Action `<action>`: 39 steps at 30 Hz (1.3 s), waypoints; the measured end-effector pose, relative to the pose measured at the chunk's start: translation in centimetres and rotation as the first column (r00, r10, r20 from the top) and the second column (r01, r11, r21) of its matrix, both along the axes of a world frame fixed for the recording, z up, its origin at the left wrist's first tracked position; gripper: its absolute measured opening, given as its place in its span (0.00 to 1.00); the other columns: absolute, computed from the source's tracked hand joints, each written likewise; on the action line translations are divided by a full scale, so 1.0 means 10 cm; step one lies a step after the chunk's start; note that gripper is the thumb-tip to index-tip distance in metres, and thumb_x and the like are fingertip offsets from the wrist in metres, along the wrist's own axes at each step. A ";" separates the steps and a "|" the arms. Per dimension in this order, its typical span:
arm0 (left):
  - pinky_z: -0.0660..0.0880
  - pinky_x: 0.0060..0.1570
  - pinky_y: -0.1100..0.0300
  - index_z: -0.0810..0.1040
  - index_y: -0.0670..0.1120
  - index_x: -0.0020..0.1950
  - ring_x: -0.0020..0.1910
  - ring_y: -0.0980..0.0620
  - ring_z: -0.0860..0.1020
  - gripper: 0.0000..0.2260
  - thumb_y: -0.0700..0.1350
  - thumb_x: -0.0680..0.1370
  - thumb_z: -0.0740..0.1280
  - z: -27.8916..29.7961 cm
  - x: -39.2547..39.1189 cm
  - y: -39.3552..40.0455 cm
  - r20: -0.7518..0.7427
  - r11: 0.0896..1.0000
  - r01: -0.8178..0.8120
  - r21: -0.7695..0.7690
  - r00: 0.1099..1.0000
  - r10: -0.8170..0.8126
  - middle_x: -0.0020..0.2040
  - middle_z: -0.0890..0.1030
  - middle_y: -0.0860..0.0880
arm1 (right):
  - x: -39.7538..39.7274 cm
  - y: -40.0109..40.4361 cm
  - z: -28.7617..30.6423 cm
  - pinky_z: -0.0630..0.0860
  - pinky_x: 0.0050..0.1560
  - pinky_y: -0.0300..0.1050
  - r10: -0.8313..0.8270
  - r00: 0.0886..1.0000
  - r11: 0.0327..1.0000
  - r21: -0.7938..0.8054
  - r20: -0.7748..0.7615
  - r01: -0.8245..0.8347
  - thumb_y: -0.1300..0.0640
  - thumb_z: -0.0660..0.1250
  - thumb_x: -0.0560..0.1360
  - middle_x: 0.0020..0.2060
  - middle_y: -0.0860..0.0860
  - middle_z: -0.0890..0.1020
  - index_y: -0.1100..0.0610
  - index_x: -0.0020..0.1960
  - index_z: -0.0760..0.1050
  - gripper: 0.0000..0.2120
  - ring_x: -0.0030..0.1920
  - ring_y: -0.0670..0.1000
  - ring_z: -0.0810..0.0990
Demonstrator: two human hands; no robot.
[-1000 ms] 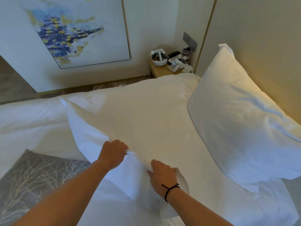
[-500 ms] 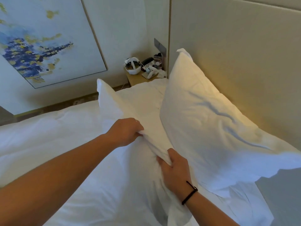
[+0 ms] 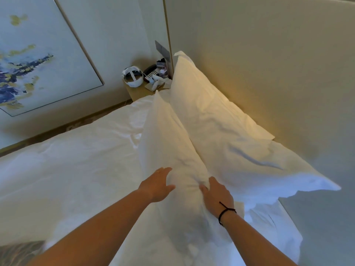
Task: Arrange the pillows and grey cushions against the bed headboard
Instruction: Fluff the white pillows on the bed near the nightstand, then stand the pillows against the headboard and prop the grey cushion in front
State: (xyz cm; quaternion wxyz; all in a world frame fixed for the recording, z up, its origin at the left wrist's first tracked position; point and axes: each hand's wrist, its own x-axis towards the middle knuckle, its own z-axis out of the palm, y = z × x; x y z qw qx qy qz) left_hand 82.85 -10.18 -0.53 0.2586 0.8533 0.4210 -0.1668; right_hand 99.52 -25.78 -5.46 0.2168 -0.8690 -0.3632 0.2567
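Observation:
A white pillow [image 3: 217, 120] leans against the beige headboard [image 3: 269, 64]. In front of it a second white pillow [image 3: 169, 143] stands on edge, tilted onto the first. My right hand [image 3: 217, 196] grips this front pillow's near edge, fingers bunched in the fabric. My left hand [image 3: 157, 184] lies flat on its left face with fingers spread. A corner of a grey patterned cushion [image 3: 17, 252] shows at the bottom left, partly out of frame.
The white duvet [image 3: 67, 169] covers the bed to the left. A wooden nightstand [image 3: 136, 92] at the far corner holds a white headset [image 3: 132, 76], a phone and small items. A large painting [image 3: 38, 54] hangs on the left wall.
The front pillow has swung up from lying flat to standing against the rear pillow. My left hand has let go of its edge and now rests flat on it.

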 end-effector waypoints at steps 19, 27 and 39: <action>0.74 0.58 0.57 0.71 0.57 0.70 0.55 0.55 0.77 0.20 0.58 0.78 0.65 -0.34 -1.09 -0.30 0.064 0.891 -0.421 -0.169 0.898 0.436 0.57 0.80 0.55 | -0.30 0.09 0.28 0.73 0.43 0.54 0.186 0.832 0.961 0.081 0.523 -0.266 0.50 0.74 0.70 0.49 0.59 0.77 0.61 0.59 0.74 0.23 0.46 0.62 0.77; 0.75 0.59 0.56 0.77 0.53 0.64 0.53 0.54 0.79 0.16 0.53 0.78 0.68 -0.37 -2.25 -0.74 0.135 0.655 -0.737 -0.165 0.641 0.756 0.54 0.82 0.53 | -1.78 0.59 0.32 0.65 0.67 0.50 0.679 0.686 0.688 0.099 0.261 -0.719 0.46 0.61 0.78 0.72 0.54 0.65 0.52 0.72 0.62 0.25 0.69 0.55 0.67; 0.74 0.58 0.56 0.75 0.52 0.67 0.59 0.53 0.77 0.16 0.52 0.79 0.65 -0.29 -4.15 -1.44 0.177 0.273 -0.961 -0.034 0.263 0.948 0.59 0.80 0.53 | -3.39 0.58 0.11 0.68 0.65 0.47 0.881 0.469 0.467 0.038 0.061 -0.883 0.49 0.61 0.79 0.69 0.47 0.71 0.51 0.73 0.63 0.24 0.66 0.52 0.73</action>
